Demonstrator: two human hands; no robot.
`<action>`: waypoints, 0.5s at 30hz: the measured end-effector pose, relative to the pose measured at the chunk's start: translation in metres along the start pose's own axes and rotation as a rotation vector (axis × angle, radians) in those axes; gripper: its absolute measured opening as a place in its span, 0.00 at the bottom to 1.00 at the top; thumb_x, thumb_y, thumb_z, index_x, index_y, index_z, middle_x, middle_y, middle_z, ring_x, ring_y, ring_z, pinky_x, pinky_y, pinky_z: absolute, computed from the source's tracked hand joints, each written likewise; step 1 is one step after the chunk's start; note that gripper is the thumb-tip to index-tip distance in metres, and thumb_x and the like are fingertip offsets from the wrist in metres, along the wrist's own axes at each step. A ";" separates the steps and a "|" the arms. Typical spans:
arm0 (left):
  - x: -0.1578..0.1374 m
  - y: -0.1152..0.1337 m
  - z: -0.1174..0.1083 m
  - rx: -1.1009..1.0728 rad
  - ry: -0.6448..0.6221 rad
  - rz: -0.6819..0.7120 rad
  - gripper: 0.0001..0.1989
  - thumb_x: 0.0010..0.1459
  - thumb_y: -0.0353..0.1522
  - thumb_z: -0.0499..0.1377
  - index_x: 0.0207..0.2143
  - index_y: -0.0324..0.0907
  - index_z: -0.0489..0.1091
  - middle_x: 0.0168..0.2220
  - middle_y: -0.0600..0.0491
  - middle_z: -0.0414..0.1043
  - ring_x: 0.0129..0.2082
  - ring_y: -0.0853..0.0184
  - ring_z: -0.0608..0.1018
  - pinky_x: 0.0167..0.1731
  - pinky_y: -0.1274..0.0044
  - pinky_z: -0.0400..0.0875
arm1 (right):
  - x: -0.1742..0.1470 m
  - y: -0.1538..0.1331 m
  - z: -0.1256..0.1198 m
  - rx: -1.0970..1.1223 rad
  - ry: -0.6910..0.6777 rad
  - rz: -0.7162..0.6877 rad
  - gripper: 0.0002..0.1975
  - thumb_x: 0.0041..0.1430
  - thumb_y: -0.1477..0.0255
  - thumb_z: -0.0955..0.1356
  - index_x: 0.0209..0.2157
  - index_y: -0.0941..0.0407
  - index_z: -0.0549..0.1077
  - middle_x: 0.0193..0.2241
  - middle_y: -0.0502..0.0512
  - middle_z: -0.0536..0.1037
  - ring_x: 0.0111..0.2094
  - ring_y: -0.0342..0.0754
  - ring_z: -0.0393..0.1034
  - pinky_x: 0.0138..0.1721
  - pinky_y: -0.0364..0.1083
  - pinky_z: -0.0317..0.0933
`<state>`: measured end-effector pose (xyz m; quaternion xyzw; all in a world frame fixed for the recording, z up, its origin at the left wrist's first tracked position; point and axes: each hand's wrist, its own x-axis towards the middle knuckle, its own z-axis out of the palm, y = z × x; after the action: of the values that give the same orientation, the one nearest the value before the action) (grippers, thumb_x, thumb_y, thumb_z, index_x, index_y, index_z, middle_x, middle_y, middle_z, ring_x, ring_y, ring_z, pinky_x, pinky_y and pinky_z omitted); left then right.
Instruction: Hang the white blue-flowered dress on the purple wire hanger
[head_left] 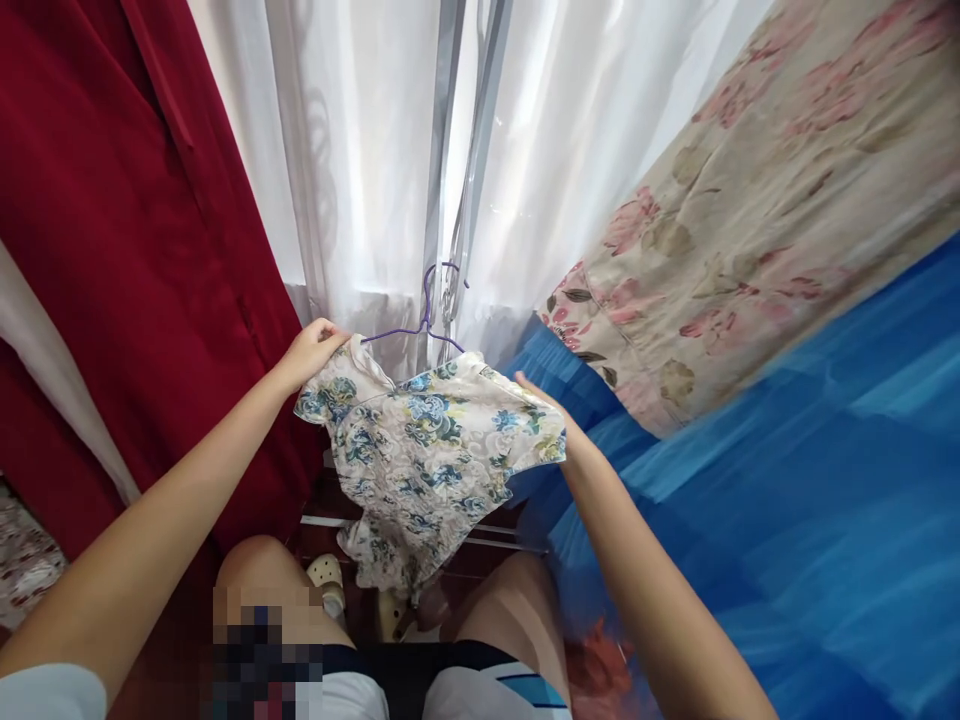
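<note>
You held the floral blouse [427,450] on its purple hanger [420,325] between both hands, left hand [315,350] pinching the far-left shoulder, right hand [551,415] gripping the right sleeve, before the white curtain [360,150].

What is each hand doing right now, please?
Left hand: closed on the floral garment's shoulder.
Right hand: holding the garment's other side; its grip is hidden.

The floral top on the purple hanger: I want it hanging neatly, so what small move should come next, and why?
Probably ease the right hand outward to smooth that shoulder. The floral top sits bunched and slanted on the purple hanger, while the left hand already pinches the other shoulder.
</note>
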<state>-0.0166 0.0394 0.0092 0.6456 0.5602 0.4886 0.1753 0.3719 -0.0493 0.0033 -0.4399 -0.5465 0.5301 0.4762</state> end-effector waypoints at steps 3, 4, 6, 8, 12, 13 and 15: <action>-0.018 0.013 -0.004 -0.084 -0.105 0.187 0.18 0.58 0.44 0.56 0.37 0.39 0.72 0.35 0.50 0.74 0.37 0.63 0.74 0.39 0.76 0.68 | -0.028 0.010 -0.006 0.056 0.038 -0.035 0.31 0.57 0.43 0.62 0.31 0.57 0.77 0.24 0.57 0.79 0.29 0.54 0.75 0.31 0.49 0.67; -0.023 0.021 -0.004 -0.089 -0.143 0.242 0.18 0.58 0.44 0.57 0.40 0.39 0.73 0.39 0.49 0.75 0.40 0.62 0.74 0.41 0.75 0.67 | -0.036 0.012 -0.005 0.027 0.089 -0.106 0.29 0.57 0.44 0.63 0.30 0.57 0.76 0.23 0.54 0.77 0.27 0.52 0.73 0.28 0.46 0.65; -0.030 0.038 -0.002 -0.052 -0.179 0.329 0.20 0.58 0.43 0.58 0.48 0.40 0.73 0.45 0.48 0.75 0.45 0.60 0.74 0.45 0.74 0.66 | -0.045 0.009 0.001 -0.065 0.212 -0.285 0.23 0.56 0.49 0.68 0.26 0.56 0.74 0.20 0.49 0.73 0.23 0.46 0.67 0.24 0.43 0.59; -0.030 0.053 0.001 0.028 -0.150 0.385 0.20 0.60 0.42 0.57 0.50 0.41 0.73 0.45 0.49 0.75 0.44 0.61 0.74 0.44 0.74 0.66 | -0.043 -0.002 0.008 -0.101 0.305 -0.411 0.20 0.56 0.53 0.70 0.24 0.56 0.73 0.18 0.47 0.70 0.21 0.44 0.63 0.22 0.42 0.56; -0.022 0.060 0.006 0.192 0.007 0.417 0.15 0.63 0.40 0.54 0.42 0.41 0.74 0.33 0.53 0.74 0.33 0.66 0.72 0.35 0.77 0.63 | -0.026 -0.042 0.027 -0.047 0.284 -0.419 0.22 0.57 0.50 0.68 0.28 0.56 0.75 0.20 0.48 0.73 0.24 0.47 0.68 0.26 0.44 0.62; -0.020 0.057 0.006 0.225 0.053 0.405 0.14 0.63 0.40 0.53 0.40 0.40 0.73 0.31 0.54 0.72 0.31 0.67 0.71 0.33 0.77 0.62 | -0.026 -0.052 0.036 -0.060 0.226 -0.418 0.24 0.58 0.49 0.66 0.30 0.57 0.76 0.22 0.50 0.75 0.26 0.49 0.70 0.29 0.45 0.65; -0.021 0.048 0.004 0.244 0.159 0.349 0.13 0.65 0.38 0.51 0.39 0.41 0.72 0.29 0.54 0.69 0.30 0.67 0.71 0.33 0.76 0.62 | -0.038 -0.069 0.057 -0.146 0.045 -0.461 0.28 0.62 0.47 0.61 0.37 0.57 0.78 0.29 0.52 0.79 0.34 0.51 0.74 0.37 0.48 0.68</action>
<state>0.0156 0.0071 0.0350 0.7085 0.5069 0.4897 -0.0360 0.3233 -0.0997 0.0710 -0.3483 -0.6586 0.3566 0.5637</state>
